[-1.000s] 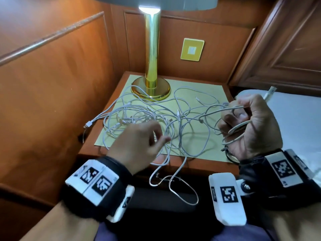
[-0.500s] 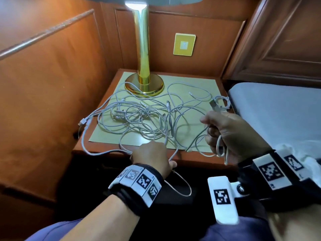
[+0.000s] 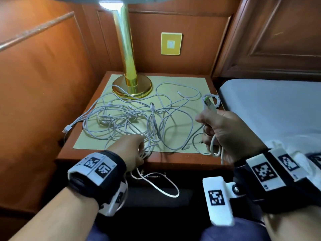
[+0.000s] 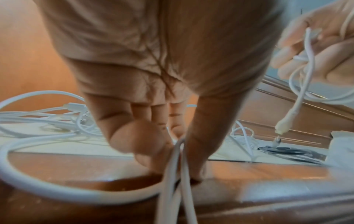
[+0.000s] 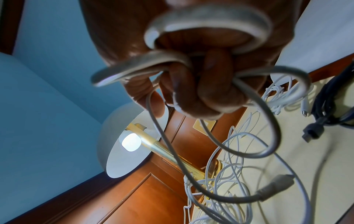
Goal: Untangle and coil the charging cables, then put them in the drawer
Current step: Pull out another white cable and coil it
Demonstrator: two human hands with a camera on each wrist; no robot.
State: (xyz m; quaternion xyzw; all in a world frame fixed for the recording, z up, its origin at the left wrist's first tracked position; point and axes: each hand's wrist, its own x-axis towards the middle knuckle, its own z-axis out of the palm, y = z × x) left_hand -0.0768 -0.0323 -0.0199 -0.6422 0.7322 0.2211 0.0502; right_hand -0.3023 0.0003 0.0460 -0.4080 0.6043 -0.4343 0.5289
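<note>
- Right hand [image 3: 231, 134] clenched round a few loops of a white charging cable [image 3: 214, 146], USB plug [image 3: 209, 103] sticking out past the thumb, held above the near right of the wooden bedside table [image 3: 182, 160].
- Left hand [image 3: 132, 152] at the table's near edge, fingertips [image 4: 153, 153] pinching white strands that drop over the front.
- Tangled white charging cables [image 3: 130, 122] spread across the beige mat [image 3: 199, 80], near the brass lamp base [image 3: 132, 87].
- Drawer not visible.
- Judgement: feed one strand at a time, slack kept low, loops even; yanking would likely tighten knots.
</note>
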